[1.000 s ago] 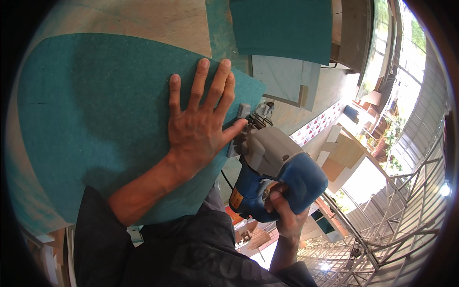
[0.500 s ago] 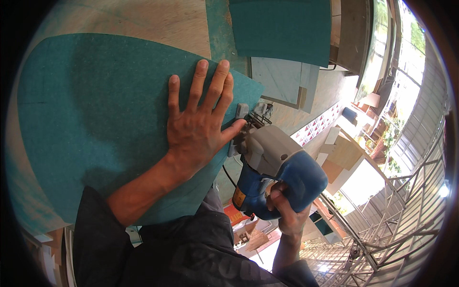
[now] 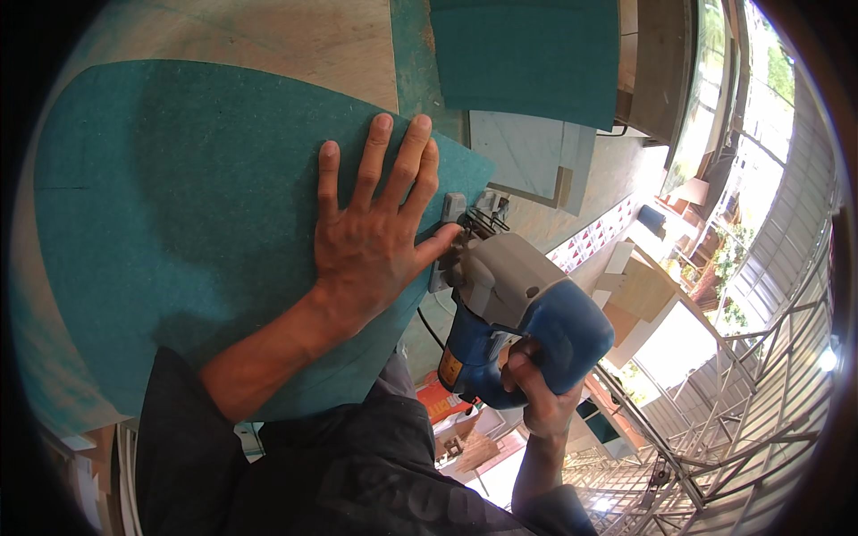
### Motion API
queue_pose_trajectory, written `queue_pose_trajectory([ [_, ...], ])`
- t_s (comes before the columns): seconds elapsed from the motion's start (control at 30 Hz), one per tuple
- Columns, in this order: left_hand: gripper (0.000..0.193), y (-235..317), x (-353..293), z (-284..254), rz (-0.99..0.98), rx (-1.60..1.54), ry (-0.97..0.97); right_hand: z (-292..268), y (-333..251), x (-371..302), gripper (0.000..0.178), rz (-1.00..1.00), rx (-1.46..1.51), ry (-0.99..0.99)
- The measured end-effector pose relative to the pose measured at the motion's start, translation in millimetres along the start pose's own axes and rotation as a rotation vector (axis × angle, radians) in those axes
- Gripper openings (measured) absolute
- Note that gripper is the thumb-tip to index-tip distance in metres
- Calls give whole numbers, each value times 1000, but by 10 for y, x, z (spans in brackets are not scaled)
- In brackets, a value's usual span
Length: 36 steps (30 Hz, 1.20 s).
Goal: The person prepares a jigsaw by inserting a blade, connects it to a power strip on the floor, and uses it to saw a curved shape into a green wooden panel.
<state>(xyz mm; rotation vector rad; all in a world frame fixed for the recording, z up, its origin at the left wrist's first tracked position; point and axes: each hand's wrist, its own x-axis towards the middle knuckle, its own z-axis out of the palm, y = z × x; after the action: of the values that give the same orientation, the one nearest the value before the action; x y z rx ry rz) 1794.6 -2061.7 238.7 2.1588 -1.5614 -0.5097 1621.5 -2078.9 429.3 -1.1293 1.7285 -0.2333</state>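
A large green board (image 3: pixel 214 205) with a curved outer edge lies on the work table. My left hand (image 3: pixel 366 241) rests flat on it near the right edge, fingers spread and palm down. The thumb of that hand reaches to the front of a blue and grey jigsaw (image 3: pixel 527 295), touching or very close to it. The jigsaw's metal base sits at the board's right edge; its blade is hidden from here. Down at the tool's blue handle, my right hand (image 3: pixel 541 393) is wrapped round the grip from below.
Pale plywood (image 3: pixel 268 31) shows beyond the board. Another green sheet (image 3: pixel 527 62) lies at the far side, with a light grey panel (image 3: pixel 518 152) by it. A black cord (image 3: pixel 429 326) hangs beside the jigsaw. Boards and metal roof framing (image 3: pixel 715 411) fill the right.
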Motion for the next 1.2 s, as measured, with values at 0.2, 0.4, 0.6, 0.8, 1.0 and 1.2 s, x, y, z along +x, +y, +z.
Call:
queue_pose_trajectory([
  [0.2, 92, -5, -6, -10, 4, -5, -2, -14, -27, 10, 21, 11, 10, -14],
  [0.4, 91, -7, -2, -16, 6, 2, 4, -23, -34, 10, 27, 20, -9, -11],
  [0.6, 91, -7, -2, -5, 5, -2, 14, -5, -52, 14, 28, 26, -7, 10],
  [0.8, 83, -1, -1, -13, 1, 4, 5, 32, -96, 20, 22, 22, 3, 25],
  [1.0, 86, -12, -5, -41, -5, 11, 20, 79, -143, -2, 20, 37, 21, 47],
  [1.2, 86, -28, -7, -39, -4, 10, 25, 73, -143, 19, 24, 32, 13, 37],
])
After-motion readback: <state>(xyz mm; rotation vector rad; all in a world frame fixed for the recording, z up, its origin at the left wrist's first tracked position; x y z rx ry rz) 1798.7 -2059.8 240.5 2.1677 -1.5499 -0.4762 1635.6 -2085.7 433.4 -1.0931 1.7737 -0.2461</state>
